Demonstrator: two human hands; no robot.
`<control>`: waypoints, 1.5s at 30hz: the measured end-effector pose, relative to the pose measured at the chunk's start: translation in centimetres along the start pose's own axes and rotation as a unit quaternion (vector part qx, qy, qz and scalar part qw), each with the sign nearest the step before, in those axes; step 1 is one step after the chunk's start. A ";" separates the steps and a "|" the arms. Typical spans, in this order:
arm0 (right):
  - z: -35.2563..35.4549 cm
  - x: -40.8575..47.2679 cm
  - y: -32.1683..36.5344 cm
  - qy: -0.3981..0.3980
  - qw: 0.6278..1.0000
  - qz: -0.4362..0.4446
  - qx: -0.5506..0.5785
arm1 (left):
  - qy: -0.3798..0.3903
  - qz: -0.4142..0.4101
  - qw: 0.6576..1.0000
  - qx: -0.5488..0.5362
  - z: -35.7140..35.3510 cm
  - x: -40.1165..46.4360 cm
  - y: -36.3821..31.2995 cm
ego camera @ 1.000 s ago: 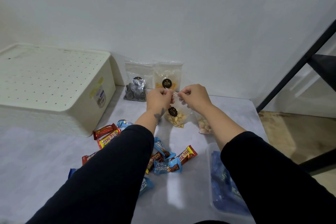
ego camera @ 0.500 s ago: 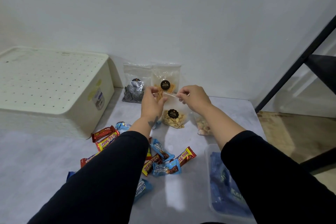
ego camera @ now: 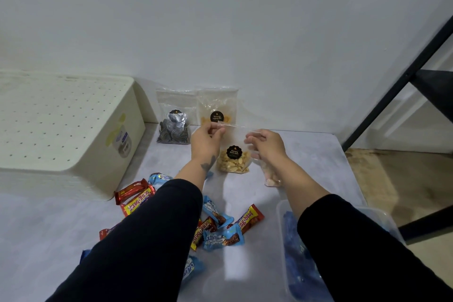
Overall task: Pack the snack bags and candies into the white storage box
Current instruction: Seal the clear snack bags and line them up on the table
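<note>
Nut bag (ego camera: 234, 159) labelled "Kacang", top pinched in left hand (ego camera: 206, 141) fingers; right hand (ego camera: 266, 146) fingers loose.

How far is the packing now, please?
Nothing looks packed yet: the white box lies upside down. In hand: the left hand pinches the top of the peanut bag, the right hand beside it. Left: two bags by the wall and the candies on the table.

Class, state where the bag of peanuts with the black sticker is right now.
In the head view, the peanut bag hangs centre frame between the left hand, which pinches its top edge, and the right hand, in front of the orange-snack bag.
</note>
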State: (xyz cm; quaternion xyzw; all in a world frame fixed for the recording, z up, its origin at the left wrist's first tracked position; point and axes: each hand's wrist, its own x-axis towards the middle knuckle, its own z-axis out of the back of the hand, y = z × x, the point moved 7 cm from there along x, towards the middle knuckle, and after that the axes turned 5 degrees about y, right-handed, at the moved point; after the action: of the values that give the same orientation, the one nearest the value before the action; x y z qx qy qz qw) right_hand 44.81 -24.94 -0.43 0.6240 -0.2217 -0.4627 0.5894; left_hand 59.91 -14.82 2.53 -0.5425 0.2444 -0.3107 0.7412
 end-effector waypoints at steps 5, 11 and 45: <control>1.7 3.0 2.0 -0.032 0.998 0.026 -0.047 | 0.017 -0.006 1.000 0.002 -2.1 2.8 -1.0; 3.2 7.1 3.5 -0.069 0.993 0.034 -0.087 | 0.053 -0.025 0.998 -0.003 -4.9 6.2 -2.2; 12.3 -0.5 -3.8 -0.161 0.986 -0.036 0.036 | 0.150 0.051 0.987 0.024 -14.9 -2.6 -0.8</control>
State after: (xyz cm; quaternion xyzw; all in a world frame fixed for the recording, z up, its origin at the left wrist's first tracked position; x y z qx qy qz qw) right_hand 33.25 -30.23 -2.33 0.5698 -0.3078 -0.5694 0.5064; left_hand 47.57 -22.78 -1.00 -0.4585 0.3722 -0.3566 0.7239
